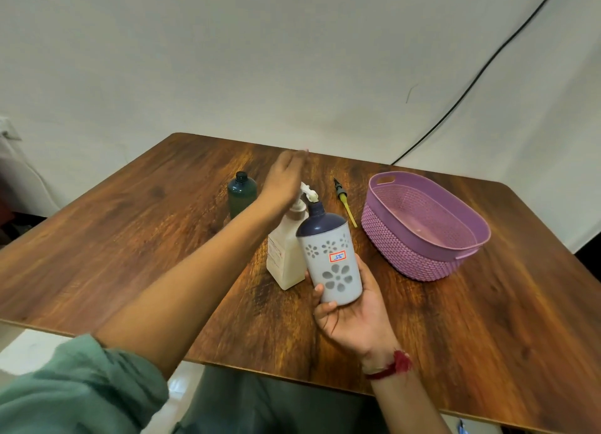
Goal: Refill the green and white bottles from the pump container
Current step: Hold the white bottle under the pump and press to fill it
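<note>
- Right hand [349, 307], lower centre of the frame, grips the white bottle [331, 258] by its base — tilted, dark neck up under the pump spout.
- Left hand [284, 178] lies flat, fingers spread, on the pump container [287, 254] head at centre.
- Green bottle [241, 194] stands capped, upper left of centre.
- Purple basket [422, 225] sits right on the table [130, 238] — a yellow nozzle cap [344, 201] lies beside it.

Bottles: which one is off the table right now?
The white bottle with flower cutouts, held by the right hand at the pump spout; the green bottle stands on the table.
</note>
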